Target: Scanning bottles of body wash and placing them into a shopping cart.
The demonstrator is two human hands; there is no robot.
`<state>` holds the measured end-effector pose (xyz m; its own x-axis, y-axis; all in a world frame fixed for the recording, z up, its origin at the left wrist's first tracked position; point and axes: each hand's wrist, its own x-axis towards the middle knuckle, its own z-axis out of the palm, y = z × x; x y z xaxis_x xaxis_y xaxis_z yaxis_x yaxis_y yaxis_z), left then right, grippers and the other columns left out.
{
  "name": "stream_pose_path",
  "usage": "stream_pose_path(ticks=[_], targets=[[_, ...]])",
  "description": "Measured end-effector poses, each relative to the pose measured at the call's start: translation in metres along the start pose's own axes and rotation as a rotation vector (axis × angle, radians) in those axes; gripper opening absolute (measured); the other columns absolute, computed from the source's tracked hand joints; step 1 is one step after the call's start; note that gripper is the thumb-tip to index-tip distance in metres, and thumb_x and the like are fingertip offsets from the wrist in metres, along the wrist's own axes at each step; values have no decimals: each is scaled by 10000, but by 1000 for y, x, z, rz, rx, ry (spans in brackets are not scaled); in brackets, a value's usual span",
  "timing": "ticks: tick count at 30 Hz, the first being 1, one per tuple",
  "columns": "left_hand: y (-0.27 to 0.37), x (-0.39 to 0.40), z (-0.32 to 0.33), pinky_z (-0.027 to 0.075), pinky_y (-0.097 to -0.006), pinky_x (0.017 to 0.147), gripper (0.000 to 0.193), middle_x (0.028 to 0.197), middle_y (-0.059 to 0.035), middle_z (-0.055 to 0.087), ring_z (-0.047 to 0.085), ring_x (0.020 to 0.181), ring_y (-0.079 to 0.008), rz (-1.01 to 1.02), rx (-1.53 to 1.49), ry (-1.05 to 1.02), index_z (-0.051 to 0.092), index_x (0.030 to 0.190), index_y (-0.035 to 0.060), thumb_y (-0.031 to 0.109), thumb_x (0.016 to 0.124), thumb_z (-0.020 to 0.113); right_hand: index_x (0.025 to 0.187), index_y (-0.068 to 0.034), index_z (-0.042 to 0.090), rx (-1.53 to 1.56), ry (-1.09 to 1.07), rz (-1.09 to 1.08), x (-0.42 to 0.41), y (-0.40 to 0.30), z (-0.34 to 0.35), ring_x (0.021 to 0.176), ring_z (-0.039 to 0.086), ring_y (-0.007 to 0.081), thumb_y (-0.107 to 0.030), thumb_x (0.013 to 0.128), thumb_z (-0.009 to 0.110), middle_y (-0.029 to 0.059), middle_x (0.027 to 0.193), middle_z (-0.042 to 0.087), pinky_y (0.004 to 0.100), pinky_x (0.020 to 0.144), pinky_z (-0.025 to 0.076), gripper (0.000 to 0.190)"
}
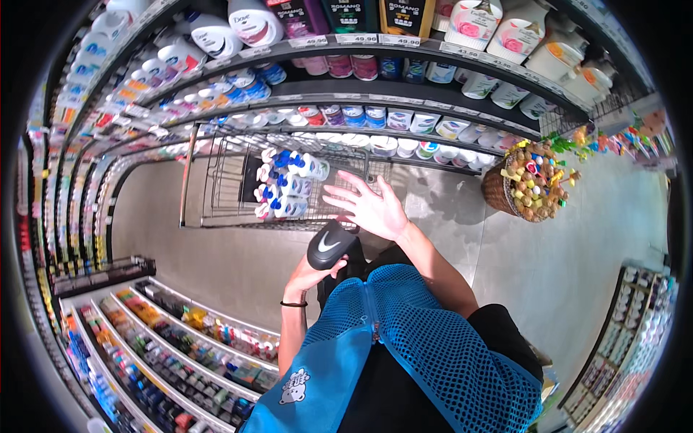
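Observation:
My left hand (315, 273) is closed around a black handheld device (328, 246), seemingly a barcode scanner, with a pale curved mark on its rounded top. My right hand (373, 208) is spread with fingers apart and nothing in it, just above the near end of a wire shopping cart (216, 222). Inside the cart several white pump bottles (295, 185) with blue or pale pump heads lie in rows on their sides, left of my right hand. A dark flat panel (249, 178) stands beside them.
Shelves of toiletry bottles (354, 67) with a price rail (363, 39) run along the far side. A wicker basket (495, 184) of small wrapped items stands on the floor at right. Low shelving (178, 352) lies at lower left, more shelving (612, 346) at lower right.

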<state>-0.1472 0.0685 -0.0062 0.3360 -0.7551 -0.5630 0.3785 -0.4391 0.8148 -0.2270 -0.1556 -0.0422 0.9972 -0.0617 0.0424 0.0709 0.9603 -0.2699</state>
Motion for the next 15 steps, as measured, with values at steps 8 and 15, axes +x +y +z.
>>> stream_pose_path(ticks=[8, 15], targets=[[6, 31, -88, 525, -300, 667, 304, 830, -54, 699, 626, 723, -108, 102, 401, -145, 670, 1032, -8, 174, 830, 806, 1381, -65, 508, -1369, 364, 547, 60, 35, -76, 1156, 618, 331, -311, 973, 573, 225, 1361, 560, 435, 1009, 477, 481], [-62, 17, -201, 534, -326, 774, 311, 895, -90, 729, 643, 800, -145, 158, 234, 97, 674, 1042, -15, 160, 825, 811, 1495, -2, 334, -1967, 391, 522, 155, 105, -214, 1342, 443, 434, -274, 776, 804, 291, 1461, 408, 444, 1117, 398, 901]])
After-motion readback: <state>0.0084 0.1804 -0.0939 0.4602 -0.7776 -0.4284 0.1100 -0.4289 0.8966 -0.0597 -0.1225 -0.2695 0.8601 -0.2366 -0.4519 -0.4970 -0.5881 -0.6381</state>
